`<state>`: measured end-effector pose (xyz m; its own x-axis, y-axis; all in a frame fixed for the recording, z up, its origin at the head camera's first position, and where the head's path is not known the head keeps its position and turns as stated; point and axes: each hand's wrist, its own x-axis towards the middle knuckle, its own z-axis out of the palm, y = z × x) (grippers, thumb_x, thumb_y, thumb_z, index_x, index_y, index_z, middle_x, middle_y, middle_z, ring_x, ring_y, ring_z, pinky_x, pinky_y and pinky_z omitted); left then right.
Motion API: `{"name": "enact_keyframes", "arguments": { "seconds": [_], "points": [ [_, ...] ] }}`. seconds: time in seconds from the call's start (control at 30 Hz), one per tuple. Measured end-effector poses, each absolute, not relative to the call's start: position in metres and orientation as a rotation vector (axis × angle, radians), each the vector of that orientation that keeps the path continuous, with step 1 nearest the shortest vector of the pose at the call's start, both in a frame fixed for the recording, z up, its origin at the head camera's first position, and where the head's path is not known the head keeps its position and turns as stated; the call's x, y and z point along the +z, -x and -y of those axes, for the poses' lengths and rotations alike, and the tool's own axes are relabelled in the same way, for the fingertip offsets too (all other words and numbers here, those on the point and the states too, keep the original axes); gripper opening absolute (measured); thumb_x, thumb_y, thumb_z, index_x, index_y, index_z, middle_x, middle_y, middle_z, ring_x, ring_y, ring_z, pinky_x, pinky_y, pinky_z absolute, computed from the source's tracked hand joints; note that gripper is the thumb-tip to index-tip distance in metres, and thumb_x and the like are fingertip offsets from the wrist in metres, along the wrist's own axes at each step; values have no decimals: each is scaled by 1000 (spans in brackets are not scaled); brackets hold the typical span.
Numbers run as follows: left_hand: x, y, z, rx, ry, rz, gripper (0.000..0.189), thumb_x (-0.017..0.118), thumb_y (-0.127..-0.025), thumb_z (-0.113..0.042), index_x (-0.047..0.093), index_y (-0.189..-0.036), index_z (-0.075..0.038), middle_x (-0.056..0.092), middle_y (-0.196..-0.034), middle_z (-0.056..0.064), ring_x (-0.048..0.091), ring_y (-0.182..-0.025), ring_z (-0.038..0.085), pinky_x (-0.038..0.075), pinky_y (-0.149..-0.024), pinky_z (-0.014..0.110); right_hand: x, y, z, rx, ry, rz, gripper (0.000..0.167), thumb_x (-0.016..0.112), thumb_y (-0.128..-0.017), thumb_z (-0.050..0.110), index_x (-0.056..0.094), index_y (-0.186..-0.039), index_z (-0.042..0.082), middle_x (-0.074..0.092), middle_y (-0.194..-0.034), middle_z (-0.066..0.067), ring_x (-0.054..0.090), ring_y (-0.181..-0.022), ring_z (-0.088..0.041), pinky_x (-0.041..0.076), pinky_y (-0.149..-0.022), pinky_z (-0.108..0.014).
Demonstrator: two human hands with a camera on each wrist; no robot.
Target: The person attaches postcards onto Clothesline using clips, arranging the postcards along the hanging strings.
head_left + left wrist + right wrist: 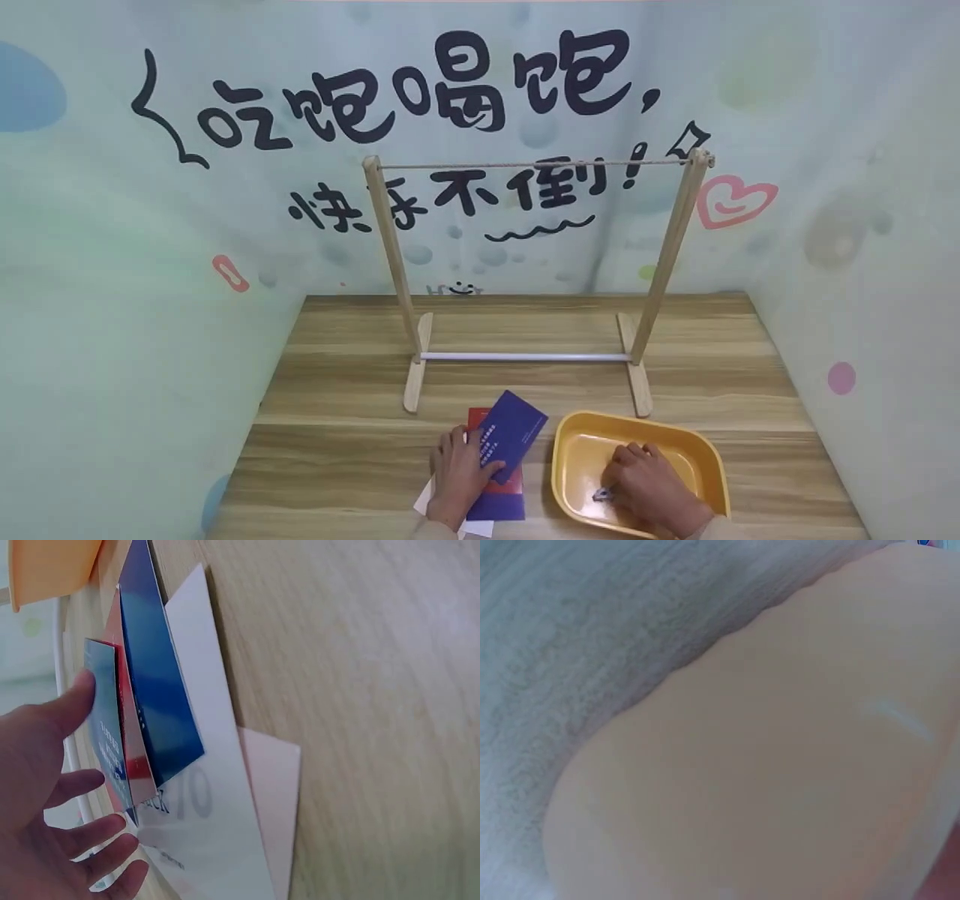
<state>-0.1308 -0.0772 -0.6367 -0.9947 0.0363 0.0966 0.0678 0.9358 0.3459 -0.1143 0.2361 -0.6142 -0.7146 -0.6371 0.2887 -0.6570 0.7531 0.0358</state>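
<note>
Head view: the left hand [460, 469] pinches the top blue card [519, 426] from its 8 o'clock side, thumb against one edge, and the card slants with its far end toward 1 o'clock. A red card [477, 417] peeks out at 11 o'clock beneath it, and a second blue card [495, 508] shows at 6 o'clock. The left wrist view reveals a printed white card [202, 840] and a pale pink card [274, 787] lower in the pile, all on the wooden table [322, 442]. At the pile's 3 o'clock sits a yellow tray [561, 472]. Inside it the right hand [649, 484] has its fingers bent downward beside a small silvery piece [602, 494] at the tray's 8 o'clock; whether it grips that piece I cannot tell. At the pile's 12 o'clock stands a wooden frame [673, 259], with a cord [487, 165] strung between its post tops and a white rod [525, 357] low down.
</note>
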Motion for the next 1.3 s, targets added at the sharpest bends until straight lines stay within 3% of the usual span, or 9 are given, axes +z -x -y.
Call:
{"name": "enact_keyframes", "arguments": {
  "seconds": [0.17, 0.6, 0.77, 0.93, 1.03, 1.23, 1.3],
  "points": [
    [-637, 133, 81, -564, 51, 3010, 67, 86, -69, -46, 68, -124, -10, 58, -121, 15, 53, -103, 35, 45, -83, 52, -611, 114, -234, 26, -999, 2704, 16, 85, -68, 24, 69, -72, 25, 59, -77, 4, 53, -70, -19, 40, -64, -36],
    [-629, 146, 89, -884, -188, 3055, 83, 97, -55, -36, 58, -121, -4, 57, -100, 17, 53, -97, 33, 46, -93, 55, -613, 113, -233, -2, -975, 2661, 21, 85, -68, 27, 65, -68, 21, 57, -72, 4, 54, -65, -16, 37, -62, -33],
    [-629, 146, 94, -971, -187, 3003, 71, 98, -52, -30, 58, -105, -4, 58, -93, 14, 55, -91, 30, 47, -86, 49, -612, 112, -234, 64, -977, 2682, 19, 82, -75, 28, 65, -75, 20, 58, -74, 5, 53, -64, -17, 34, -61, -31],
    [-623, 144, 101, -1095, -121, 2946, 58, 96, -56, -15, 58, -98, -1, 58, -90, 15, 56, -88, 28, 50, -84, 47, -609, 113, -235, 75, -972, 2586, 22, 83, -72, 17, 64, -83, 18, 59, -78, 4, 56, -68, -17, 41, -62, -32],
    [-616, 144, 104, -1171, -136, 2960, 53, 92, -62, -10, 57, -102, -1, 57, -94, 14, 57, -90, 28, 52, -85, 49, -603, 114, -235, 79, -961, 2636, 30, 84, -69, 11, 66, -91, 16, 59, -85, 3, 57, -74, -17, 45, -65, -35],
    [-608, 144, 117, -1288, -101, 2948, 40, 83, -72, -1, 61, -106, -1, 69, -103, 19, 66, -96, 34, 55, -85, 51, -593, 114, -234, 162, -988, 2797, 77, 95, -43, 10, 69, -115, 12, 55, -102, -4, 56, -87, -19, 50, -65, -35],
    [-607, 144, 122, -1339, -63, 2925, 34, 79, -75, 2, 62, -105, 1, 71, -103, 21, 68, -96, 35, 55, -86, 51, -591, 115, -234, 181, -990, 2789, 83, 95, -39, 9, 68, -117, 12, 54, -104, -5, 55, -86, -19, 50, -64, -34]
  ]
}}
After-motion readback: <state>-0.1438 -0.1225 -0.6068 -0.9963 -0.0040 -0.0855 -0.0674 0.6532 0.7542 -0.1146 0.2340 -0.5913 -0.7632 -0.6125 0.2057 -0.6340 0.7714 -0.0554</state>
